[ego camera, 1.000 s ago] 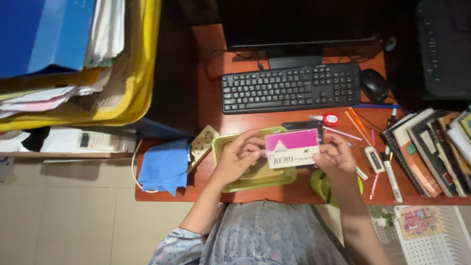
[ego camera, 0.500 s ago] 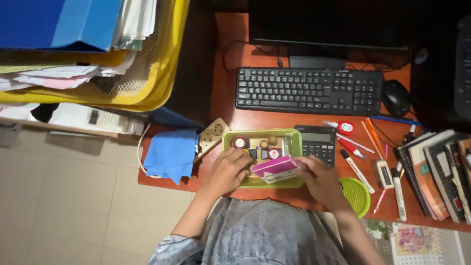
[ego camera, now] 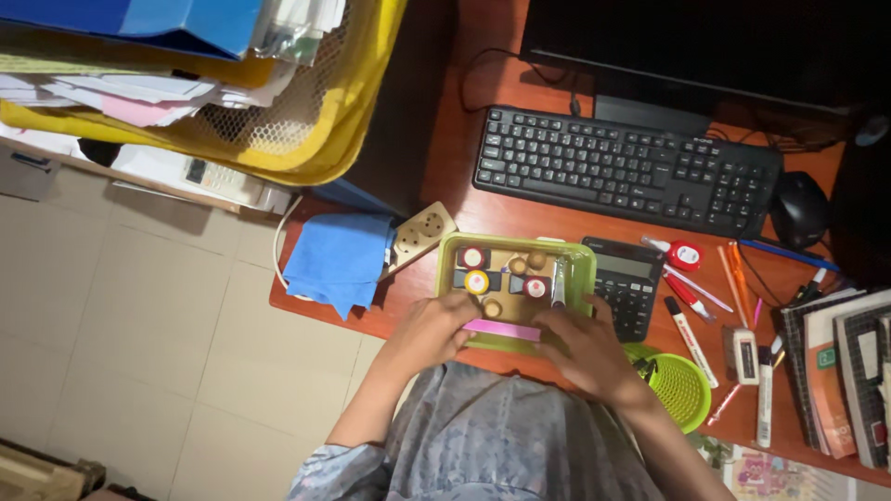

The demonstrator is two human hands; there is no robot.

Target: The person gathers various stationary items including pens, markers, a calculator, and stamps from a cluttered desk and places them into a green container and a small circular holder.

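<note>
pink box (ego camera: 502, 328) mostly hidden by hands, monitor (ego camera: 705, 46) cut off

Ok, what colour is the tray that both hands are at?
Light green tray; the only view, the head camera, shows it clearly.

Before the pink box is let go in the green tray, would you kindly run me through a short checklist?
1. Both hands on pink box: left hand and right hand at its ends: ok.
2. Box over green tray, at its near edge: ok.
3. Box fully seated: cannot tell.
4. Small stamps clear of the box: ok.
5. Calculator beside the tray, not in it: ok.
</note>
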